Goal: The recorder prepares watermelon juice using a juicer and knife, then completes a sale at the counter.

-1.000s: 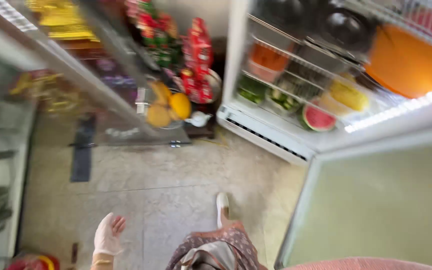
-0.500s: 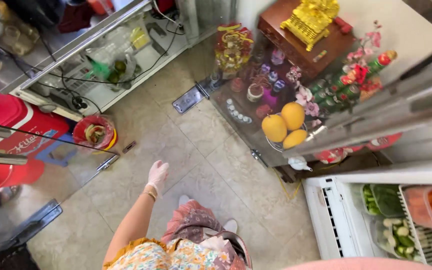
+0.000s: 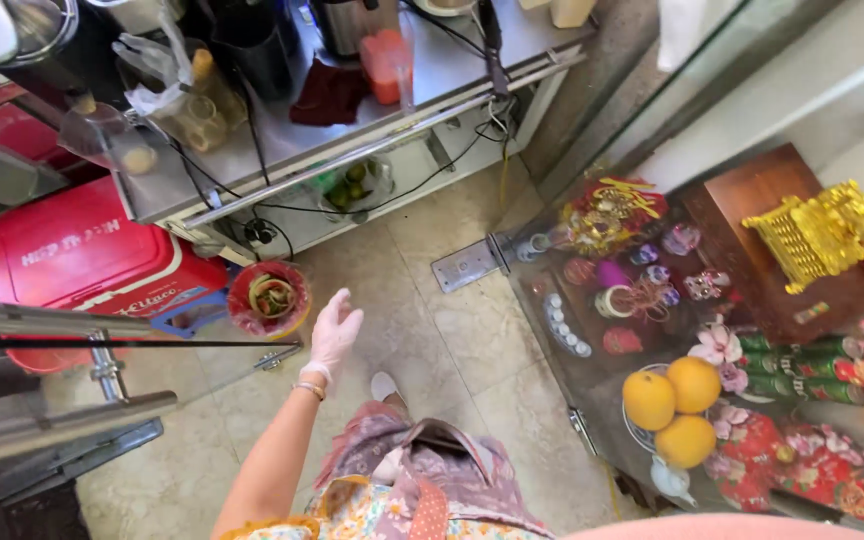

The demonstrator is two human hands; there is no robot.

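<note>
Gloves covered our left hand [image 3: 333,333], which hung open and empty over the tiled floor [image 3: 432,330], fingers spread, holding nothing; our right hand was out of view. Nearest to it sat the red bucket [image 3: 269,299] of what looked like peel scraps, tucked on the floor beside the steel counter [image 3: 282,140], probably to catch waste, while 3 oranges [image 3: 674,406] rested on a plate, well apart.
</note>
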